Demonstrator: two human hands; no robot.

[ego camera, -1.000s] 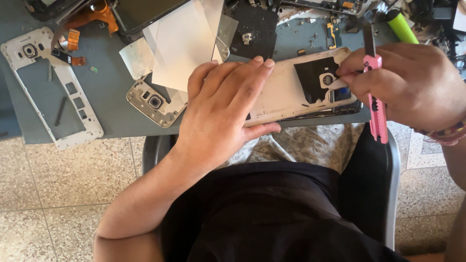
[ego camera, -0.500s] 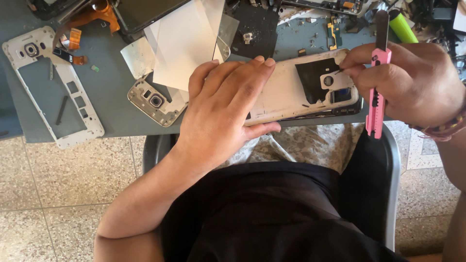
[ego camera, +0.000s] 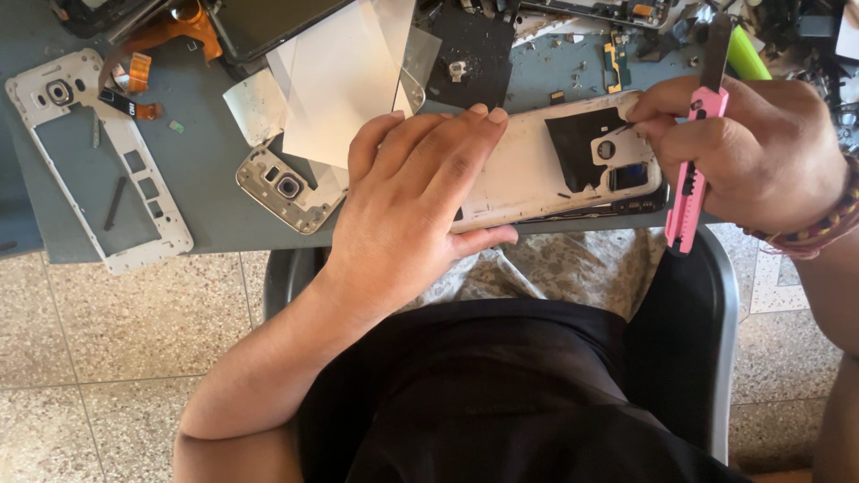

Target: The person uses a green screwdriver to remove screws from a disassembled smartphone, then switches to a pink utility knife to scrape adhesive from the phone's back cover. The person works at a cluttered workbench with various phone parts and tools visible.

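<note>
My left hand (ego camera: 413,201) lies flat on a white phone back housing (ego camera: 537,170) at the near edge of the grey table (ego camera: 206,192), pinning it down. A black patch (ego camera: 577,143) covers part of the housing near its camera opening. My right hand (ego camera: 761,148) grips a pink utility knife (ego camera: 691,174), blade end pointing away from me, while its thumb and forefinger touch the housing's top right corner.
A white phone frame (ego camera: 98,161) lies at the left. A second camera-end frame piece (ego camera: 286,188) sits beside my left hand under clear plastic sheets (ego camera: 344,80). Orange flex cables (ego camera: 170,31), circuit parts and a green tube (ego camera: 747,54) crowd the far edge.
My right hand has shifted up and right along the housing's corner, and the pink knife has tilted more upright. My left hand has stayed pressed on the housing.
</note>
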